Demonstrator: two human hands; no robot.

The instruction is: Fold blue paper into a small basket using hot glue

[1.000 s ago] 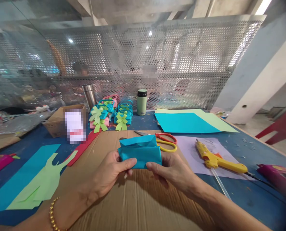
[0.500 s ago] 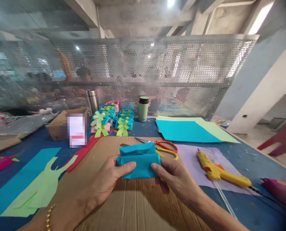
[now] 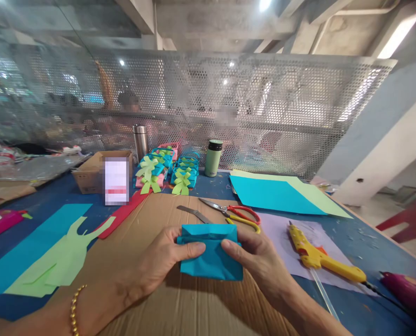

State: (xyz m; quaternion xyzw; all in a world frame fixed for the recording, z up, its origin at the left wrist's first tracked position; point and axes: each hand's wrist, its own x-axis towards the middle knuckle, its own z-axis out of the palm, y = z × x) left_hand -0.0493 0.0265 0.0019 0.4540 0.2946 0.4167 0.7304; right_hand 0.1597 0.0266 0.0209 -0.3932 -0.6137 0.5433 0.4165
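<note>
Both my hands hold a folded blue paper piece just above a brown cardboard sheet. My left hand grips its left side, thumb laid across the front. My right hand pinches its right side. The paper's top flap is folded down. Red and yellow scissors lie open just behind the paper. A yellow glue gun rests on a pale lilac sheet to the right of my right hand.
Several finished blue and pink paper pieces with green bows stand at the back, between a steel flask and a green bottle. Blue and green sheets lie back right, paper offcuts left, a cardboard box beyond. A perforated metal screen closes the far edge.
My hands have brought the blue paper lower and closer to the cardboard, and its upper flap now lies flatter. The scissors' blades show fully behind it.
</note>
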